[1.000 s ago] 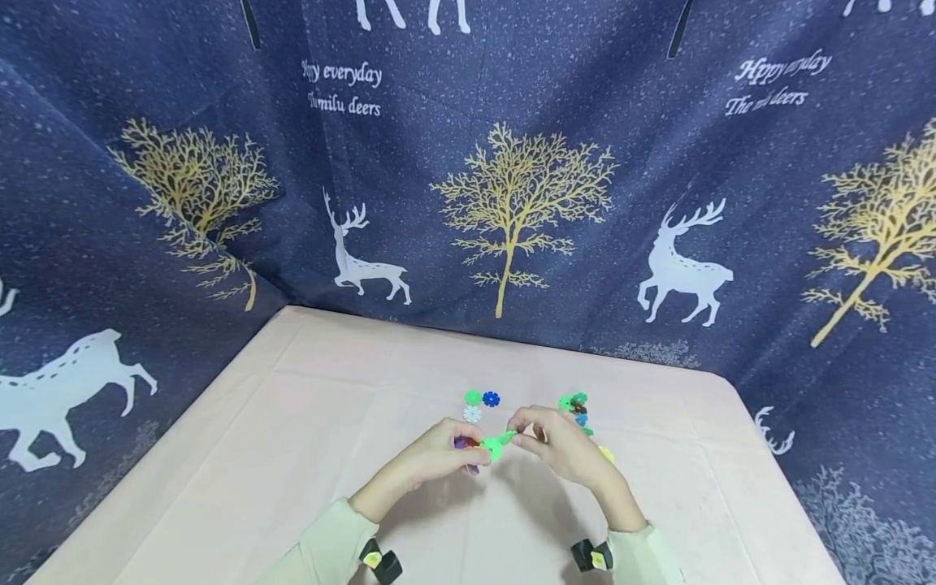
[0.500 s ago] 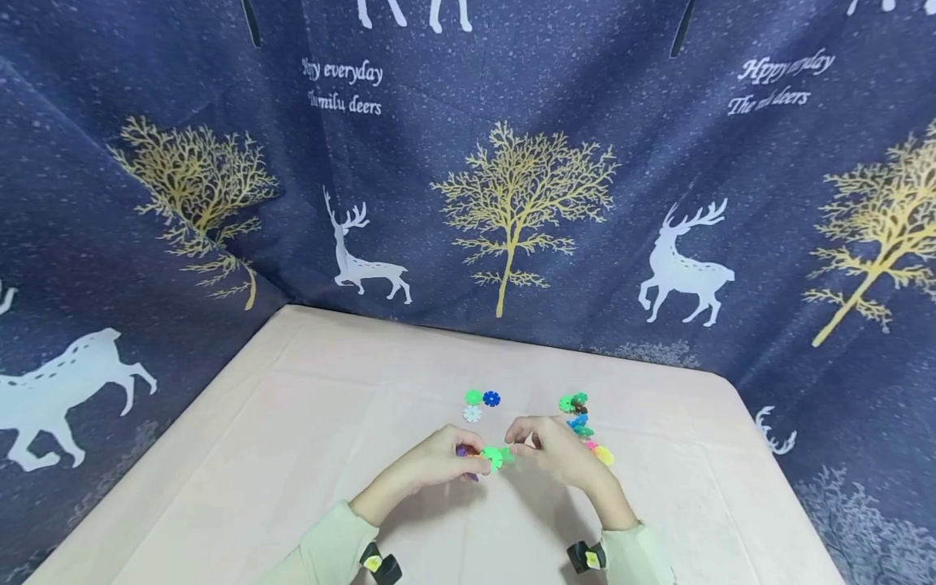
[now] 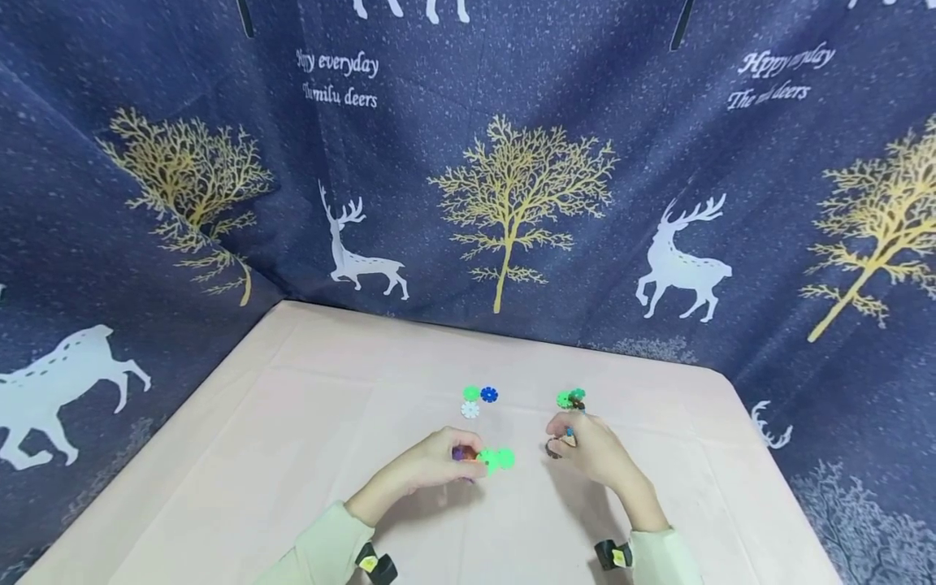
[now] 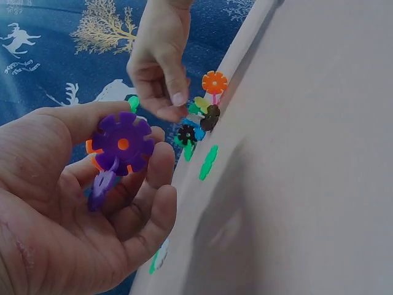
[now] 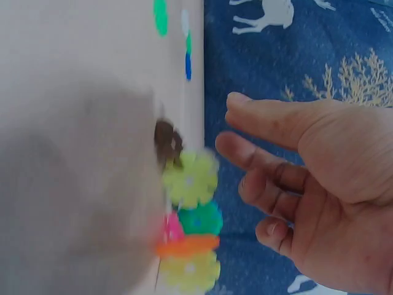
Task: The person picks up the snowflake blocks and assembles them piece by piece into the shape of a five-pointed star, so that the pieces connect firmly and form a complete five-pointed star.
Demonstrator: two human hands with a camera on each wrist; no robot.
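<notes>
My left hand (image 3: pixel 437 459) pinches a joined cluster of notched plastic flower discs. Its purple disc (image 4: pixel 123 144) faces the left wrist camera, with a smaller tilted purple piece (image 4: pixel 101 189) below and orange edges behind. A bright green disc (image 3: pixel 487 461) shows at the fingertips in the head view. Just right of that, another green disc (image 3: pixel 506 458) lies on the table. My right hand (image 5: pixel 313 184) has thumb and fingers apart, holding nothing, beside the right-hand group of discs. Nearest its fingertips are a dark brown disc (image 5: pixel 167 144) and a yellow one (image 5: pixel 191 178).
Farther back lie a green disc (image 3: pixel 471 393), a blue disc (image 3: pixel 489 394) and a white disc (image 3: pixel 470 409). The right-hand group includes an orange disc (image 4: pixel 215 82) and a teal disc (image 5: pixel 201 218). A printed cloth (image 3: pixel 409 162) hangs behind the table (image 3: pixel 329 390).
My right hand has let go of a green disc, now on the table, and moved right to the group of discs. The left hand keeps its cluster in nearly the same place.
</notes>
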